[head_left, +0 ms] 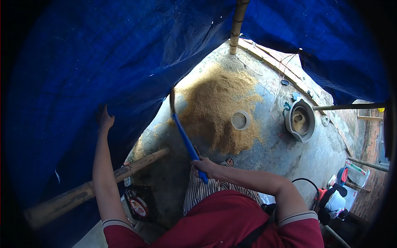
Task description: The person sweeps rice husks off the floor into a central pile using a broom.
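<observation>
My left hand (106, 118) is raised against the hanging blue tarp (78, 78), its arm stretched out. The fingers look extended onto the sheet, though shade partly hides them. My right hand (204, 166) is closed around the lower part of a long blue-handled tool (185, 138). The tool tilts up and to the left, and its narrow brownish head ends close to the tarp's lower edge. Beyond it, a heap of loose yellowish-brown grainy material (219, 95) spreads over the concrete floor. A round pale container (240, 120) sits on the heap.
A bamboo pole (144, 162) crosses at lower left, and another bamboo post (237, 25) stands at the top. To the right is a grey basin (311, 124) holding some of a similar material. A white and black machine-like object (335, 202) is at lower right.
</observation>
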Demonstrator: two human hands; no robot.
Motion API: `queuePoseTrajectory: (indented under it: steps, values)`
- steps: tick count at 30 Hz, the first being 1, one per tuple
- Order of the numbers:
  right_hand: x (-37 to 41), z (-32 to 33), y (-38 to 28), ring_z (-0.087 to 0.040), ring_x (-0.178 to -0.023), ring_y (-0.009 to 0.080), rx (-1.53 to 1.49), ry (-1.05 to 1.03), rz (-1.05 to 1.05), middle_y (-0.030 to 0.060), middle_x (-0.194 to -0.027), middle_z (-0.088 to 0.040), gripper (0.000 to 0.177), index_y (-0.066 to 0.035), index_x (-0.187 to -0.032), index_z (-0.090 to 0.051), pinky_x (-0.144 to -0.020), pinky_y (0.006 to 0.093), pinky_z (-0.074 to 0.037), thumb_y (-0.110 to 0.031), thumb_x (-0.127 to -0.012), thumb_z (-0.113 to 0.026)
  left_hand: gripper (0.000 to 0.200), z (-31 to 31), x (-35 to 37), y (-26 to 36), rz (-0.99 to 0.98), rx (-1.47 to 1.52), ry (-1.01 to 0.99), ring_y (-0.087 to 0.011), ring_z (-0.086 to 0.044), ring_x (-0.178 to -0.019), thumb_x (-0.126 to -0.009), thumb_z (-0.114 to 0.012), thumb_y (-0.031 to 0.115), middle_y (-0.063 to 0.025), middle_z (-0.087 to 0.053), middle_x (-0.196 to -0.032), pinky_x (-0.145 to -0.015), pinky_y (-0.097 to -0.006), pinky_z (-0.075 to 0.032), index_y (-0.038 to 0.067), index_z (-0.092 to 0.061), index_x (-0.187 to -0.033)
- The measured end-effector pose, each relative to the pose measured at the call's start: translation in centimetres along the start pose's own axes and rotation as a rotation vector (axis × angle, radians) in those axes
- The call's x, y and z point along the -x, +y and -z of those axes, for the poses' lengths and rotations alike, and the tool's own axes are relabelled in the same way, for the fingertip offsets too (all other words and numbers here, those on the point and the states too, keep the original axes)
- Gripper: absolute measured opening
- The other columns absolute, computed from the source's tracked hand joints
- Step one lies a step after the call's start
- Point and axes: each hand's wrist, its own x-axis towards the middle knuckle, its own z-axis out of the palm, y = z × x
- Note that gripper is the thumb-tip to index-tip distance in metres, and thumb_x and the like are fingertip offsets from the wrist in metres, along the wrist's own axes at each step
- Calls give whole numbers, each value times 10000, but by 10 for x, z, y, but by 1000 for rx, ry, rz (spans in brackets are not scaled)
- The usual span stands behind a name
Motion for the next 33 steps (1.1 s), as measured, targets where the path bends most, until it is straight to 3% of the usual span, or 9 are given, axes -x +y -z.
queuePoseTrajectory:
  steps: [5, 8, 15, 20, 23, 29, 33]
  values:
    - [-95, 26, 1, -438, -375, 132, -160, 86, -198, 43, -528, -442, 129, -13, -749, -410, -339, 227, -359, -105, -830, -449, 651, 0, -14, -27, -49, -75, 8, -313, -187, -1246, -746, -566, 233, -83, -112, -1386, -1029, -416, -182, 148, -236, -1301]
    - [-106, 56, 11, -458, -382, 154, -189, 45, -130, 74, -528, -455, 115, 23, -760, -445, -347, 274, -376, -79, -809, -464, 661, 8, -14, -31, -37, -60, -4, -302, -175, -1252, -751, -563, 242, -80, -104, -1388, -1037, -401, -170, 140, -221, -1307]
    - [-11, 47, -12, -462, -400, 154, -176, 114, 19, 67, -539, -467, 119, 30, -802, -449, -365, 264, -381, -89, -812, -457, 721, 39, -21, -26, 41, -97, 6, -333, -177, -1245, -735, -582, 231, -62, -79, -1394, -1020, -435, -198, 178, -171, -1326]
    - [32, 7, -42, -425, -417, 98, -20, 132, -2, 44, -569, -443, 91, -23, -862, -383, -360, 220, -378, -93, -841, -438, 743, 65, -63, -41, -55, -253, 277, -341, -163, -1247, -718, -602, 242, -81, -100, -1389, -996, -451, -222, 170, -180, -1325]
    - [-9, 10, -59, -466, -429, 129, -8, 14, -13, 44, -568, -462, 126, -22, -890, -420, -384, 252, -407, -134, -842, -454, 725, 88, -93, -49, -70, -337, 322, -343, -190, -1238, -717, -605, 248, -130, -175, -1364, -989, -458, -223, 131, -211, -1315]
    - [-143, -14, -109, -484, -451, 118, -20, -207, -146, 38, -576, -484, 135, -22, -838, -443, -395, 242, -416, -141, -820, -505, 713, 77, -145, -82, -111, -397, 513, -353, -204, -1228, -696, -620, 285, -142, -243, -1332, -985, -492, -181, 158, -264, -1301]
    - [-253, -52, -142, -482, -475, 113, -107, -368, -136, 51, -611, -492, 143, -23, -812, -433, -420, 249, -431, -151, -826, -496, 679, 80, -131, -71, -89, -315, 421, -353, -212, -1224, -699, -621, 272, -161, -259, -1316, -984, -487, -184, 161, -298, -1286]
